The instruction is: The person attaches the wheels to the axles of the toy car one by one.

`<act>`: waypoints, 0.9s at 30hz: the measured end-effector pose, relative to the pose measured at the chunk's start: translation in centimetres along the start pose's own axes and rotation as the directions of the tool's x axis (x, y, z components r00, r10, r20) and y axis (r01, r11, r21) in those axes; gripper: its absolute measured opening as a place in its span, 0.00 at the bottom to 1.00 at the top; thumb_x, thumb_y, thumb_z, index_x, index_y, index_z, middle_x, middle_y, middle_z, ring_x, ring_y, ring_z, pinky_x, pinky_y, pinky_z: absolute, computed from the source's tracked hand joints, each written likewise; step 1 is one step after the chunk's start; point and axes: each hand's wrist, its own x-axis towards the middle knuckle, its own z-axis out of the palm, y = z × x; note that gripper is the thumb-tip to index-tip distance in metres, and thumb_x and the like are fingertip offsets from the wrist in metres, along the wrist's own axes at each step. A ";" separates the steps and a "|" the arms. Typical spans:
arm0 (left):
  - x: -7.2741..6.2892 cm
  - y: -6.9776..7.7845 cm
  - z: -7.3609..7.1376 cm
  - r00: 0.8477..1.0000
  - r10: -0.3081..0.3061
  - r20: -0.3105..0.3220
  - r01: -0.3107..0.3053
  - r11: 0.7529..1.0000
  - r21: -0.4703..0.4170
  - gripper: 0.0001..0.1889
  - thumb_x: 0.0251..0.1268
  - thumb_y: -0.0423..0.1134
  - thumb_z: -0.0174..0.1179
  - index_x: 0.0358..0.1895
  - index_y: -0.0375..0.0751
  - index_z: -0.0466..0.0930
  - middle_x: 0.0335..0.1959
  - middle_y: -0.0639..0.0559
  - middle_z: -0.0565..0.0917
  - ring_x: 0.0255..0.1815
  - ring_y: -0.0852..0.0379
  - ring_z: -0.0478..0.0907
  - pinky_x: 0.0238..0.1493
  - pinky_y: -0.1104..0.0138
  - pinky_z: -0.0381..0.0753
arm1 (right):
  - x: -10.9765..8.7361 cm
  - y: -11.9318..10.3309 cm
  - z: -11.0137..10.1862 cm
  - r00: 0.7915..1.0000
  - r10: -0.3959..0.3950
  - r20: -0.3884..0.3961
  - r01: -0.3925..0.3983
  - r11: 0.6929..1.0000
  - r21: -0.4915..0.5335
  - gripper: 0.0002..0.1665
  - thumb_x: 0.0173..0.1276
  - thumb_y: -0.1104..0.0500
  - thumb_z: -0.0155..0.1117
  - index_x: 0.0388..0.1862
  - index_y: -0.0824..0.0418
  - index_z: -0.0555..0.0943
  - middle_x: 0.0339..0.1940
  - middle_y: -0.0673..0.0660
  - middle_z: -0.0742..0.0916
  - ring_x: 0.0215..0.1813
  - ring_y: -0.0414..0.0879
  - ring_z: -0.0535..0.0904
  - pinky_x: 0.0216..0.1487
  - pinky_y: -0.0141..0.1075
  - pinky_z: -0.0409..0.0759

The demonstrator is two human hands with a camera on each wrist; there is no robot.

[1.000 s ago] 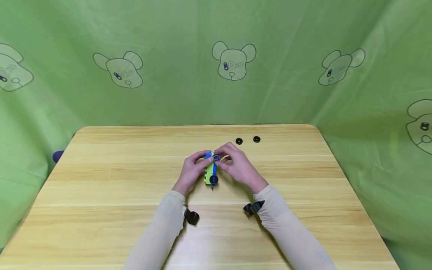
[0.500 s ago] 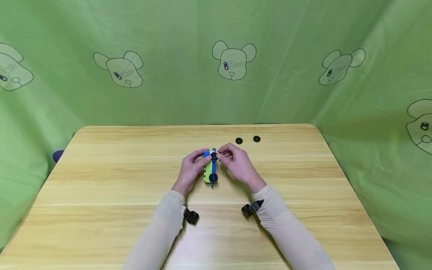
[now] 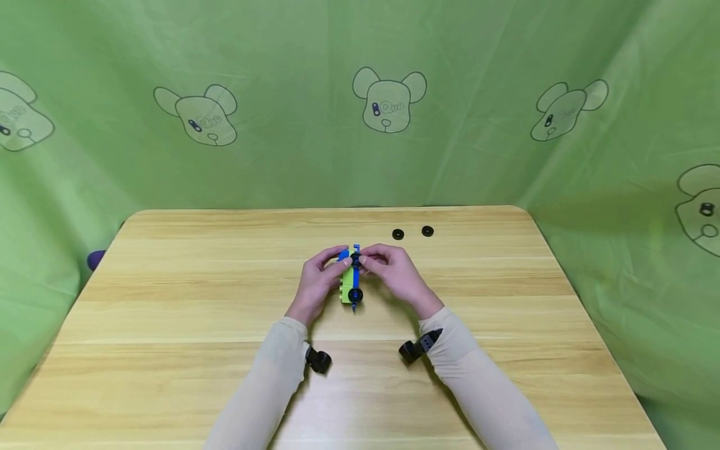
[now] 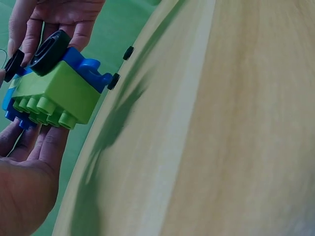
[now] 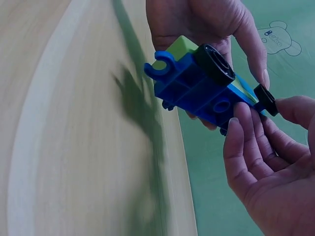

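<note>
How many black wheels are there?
4. The left loose wheel and right loose wheel lie on the table; the near wheel and far wheel are on the blue-and-green toy. More may be hidden on its other side.

Shows lime green and bright blue on the brick toy (image 3: 349,278): lime on the studded block (image 4: 64,88), blue on the chassis (image 5: 192,91). Goes black on the wheels (image 5: 215,65), loose rings (image 3: 398,234) and wrist devices (image 3: 319,360). Runs to streaky pale yellow-brown woodgrain on the bench (image 3: 169,300), plain cream on the sleeves (image 3: 247,394), green on the backdrop (image 3: 281,169), patterned with dark-outlined cartoon heads (image 3: 388,105).
</note>
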 end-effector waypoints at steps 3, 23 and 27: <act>0.0 0.0 0.0 1.000 0.006 0.001 -0.006 1.000 0.010 0.21 0.65 0.35 0.66 0.61 0.36 0.78 0.53 0.38 0.80 0.36 0.54 0.82 0.38 0.67 0.86 | 0.0 0.0 0.0 1.000 0.005 0.001 -0.005 1.000 0.018 0.14 0.72 0.68 0.59 0.51 0.77 0.77 0.40 0.66 0.85 0.42 0.58 0.84 0.51 0.54 0.82; 0.0 -0.2 0.4 1.000 0.010 -0.010 -0.010 1.000 -0.002 0.20 0.66 0.32 0.65 0.61 0.34 0.78 0.43 0.37 0.85 0.35 0.55 0.83 0.33 0.69 0.85 | 0.0 -0.1 -0.2 1.000 0.018 0.017 -0.019 0.999 0.026 0.13 0.72 0.67 0.59 0.50 0.77 0.77 0.39 0.65 0.85 0.44 0.64 0.82 0.50 0.52 0.83; 0.0 -0.1 0.5 1.000 0.014 -0.014 -0.014 1.000 0.005 0.20 0.66 0.32 0.64 0.61 0.34 0.78 0.44 0.37 0.84 0.36 0.54 0.83 0.34 0.69 0.85 | 0.1 -0.3 -0.2 0.999 0.032 0.024 -0.033 0.999 0.036 0.14 0.73 0.68 0.58 0.52 0.78 0.76 0.40 0.66 0.85 0.45 0.64 0.82 0.52 0.53 0.81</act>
